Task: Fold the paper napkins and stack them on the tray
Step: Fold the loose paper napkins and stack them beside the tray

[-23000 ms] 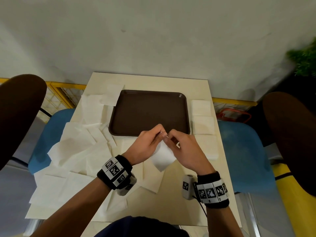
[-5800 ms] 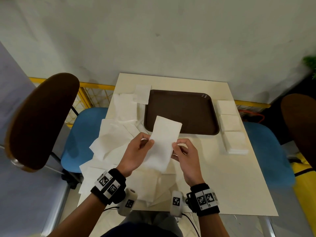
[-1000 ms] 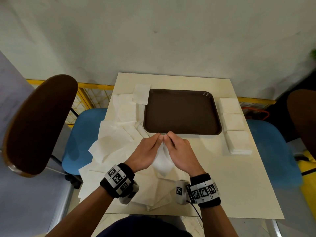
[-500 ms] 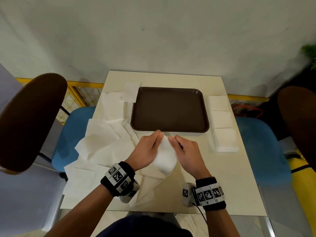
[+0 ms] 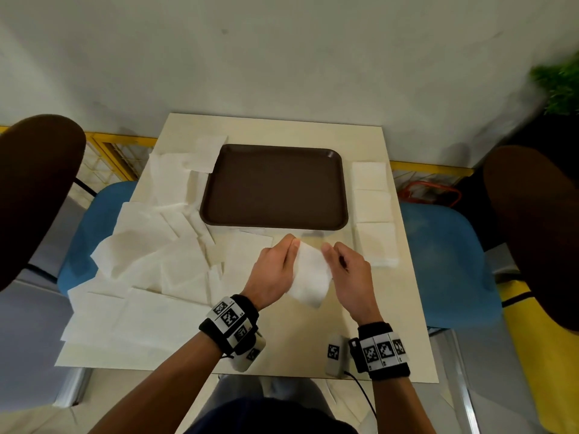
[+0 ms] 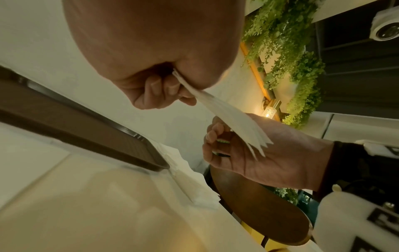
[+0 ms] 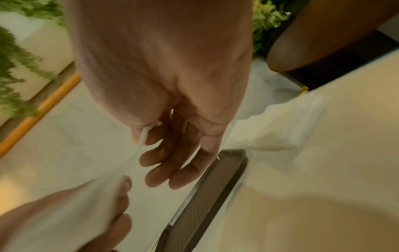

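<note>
Both hands hold one folded white napkin [image 5: 309,277] in the air just in front of the brown tray [image 5: 275,220], whose inside is bare. My left hand [image 5: 293,243] pinches the napkin's top left corner between thumb and fingers, and the left wrist view shows that pinch [image 6: 177,84] close up. My right hand [image 5: 327,247] pinches the top right corner; in the right wrist view a thin white edge sits between thumb and forefinger [image 7: 146,134] while the other fingers hang loose. The napkin's lower point hangs toward me.
Three stacks of folded napkins [image 5: 372,205] line the table's right edge beside the tray. Several unfolded napkins [image 5: 147,255] cover the left half of the table [image 5: 391,324], one overlapping the tray's far left corner. Blue chairs stand on both sides.
My hands have drawn a little apart along the napkin's top edge, so more of the folded napkin shows between them. The tray and stacks lie as before.
</note>
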Available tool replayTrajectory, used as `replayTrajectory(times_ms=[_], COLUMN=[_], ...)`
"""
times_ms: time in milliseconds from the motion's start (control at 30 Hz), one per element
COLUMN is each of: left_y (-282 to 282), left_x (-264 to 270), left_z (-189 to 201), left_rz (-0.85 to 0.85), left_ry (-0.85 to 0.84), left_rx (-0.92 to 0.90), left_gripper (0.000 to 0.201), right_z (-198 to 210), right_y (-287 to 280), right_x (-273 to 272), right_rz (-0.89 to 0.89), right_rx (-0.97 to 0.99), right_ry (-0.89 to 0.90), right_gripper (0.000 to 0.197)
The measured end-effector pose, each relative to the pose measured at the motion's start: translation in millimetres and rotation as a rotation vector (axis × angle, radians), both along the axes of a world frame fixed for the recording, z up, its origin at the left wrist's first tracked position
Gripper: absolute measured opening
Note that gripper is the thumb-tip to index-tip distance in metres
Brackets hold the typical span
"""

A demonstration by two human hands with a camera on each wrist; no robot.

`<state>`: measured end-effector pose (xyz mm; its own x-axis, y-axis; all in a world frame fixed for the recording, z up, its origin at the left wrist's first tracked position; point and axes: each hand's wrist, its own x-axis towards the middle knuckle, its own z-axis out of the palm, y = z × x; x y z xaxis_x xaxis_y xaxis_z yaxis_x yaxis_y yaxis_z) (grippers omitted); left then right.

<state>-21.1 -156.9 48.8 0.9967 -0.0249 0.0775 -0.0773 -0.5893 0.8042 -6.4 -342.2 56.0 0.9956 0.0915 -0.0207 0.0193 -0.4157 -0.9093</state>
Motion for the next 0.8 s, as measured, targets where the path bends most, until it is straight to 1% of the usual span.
replayTrajectory(times_ms=[67, 133, 167, 200, 233, 267, 333, 400, 500, 567, 600, 667, 733, 800], left_y=[-14, -26, -31, -34, -37, -39, -41, -38, -22, -3, 7, 29, 50, 64], left_x=[3, 8, 11, 14, 18, 21, 29, 35, 34, 31, 29, 23, 15, 7], left_z=[-6, -13, -16, -20, -25, -30, -39, -48, -55, -59, -61, -65, -70, -74], left_rz=[0.026, 0.081, 0.119, 0.159, 0.194, 0.222, 0.236, 0.205, 0.177, 0.193, 0.212, 0.273, 0.356, 0.403], left_ry=[0.015, 0.039, 0.056, 0.08, 0.111, 0.139, 0.172, 0.179, 0.184, 0.165, 0.148, 0.124, 0.138, 0.259], left_rx=[-0.015, -0.04, -0.049, -0.056, -0.069, -0.09, -0.13, -0.099, -0.045, -0.006, 0.026, 0.108, 0.22, 0.361], left_gripper=[0.03, 0.031, 0.032, 0.033, 0.033, 0.031, 0.024, 0.015, 0.008, 0.011, 0.012, 0.013, 0.014, 0.036], right_z=[-5, -8, -8, -9, -10, -13, -23, -39, -62, -72, -74, -77, -80, -82], right_y=[-5, -10, -13, -17, -21, -24, -27, -25, -16, -12, -11, -7, -2, 4], right_x=[-2, -4, -5, -6, -6, -5, 1, 13, 30, 38, 41, 44, 45, 45], right_rz=[-0.082, -0.149, -0.147, -0.12, -0.08, -0.043, -0.016, -0.032, -0.025, 0.013, 0.049, 0.109, 0.125, 0.113], right_rx=[0.035, 0.11, 0.165, 0.191, 0.166, 0.094, -0.09, -0.226, -0.346, -0.425, -0.485, -0.596, -0.676, -0.706], right_ry=[0.04, 0.102, 0.157, 0.199, 0.205, 0.178, 0.088, 0.028, 0.075, 0.121, 0.133, 0.122, 0.095, 0.091], right_gripper=[0.052, 0.039, 0.035, 0.038, 0.042, 0.039, 0.026, 0.018, 0.016, 0.019, 0.024, 0.034, 0.038, 0.04])
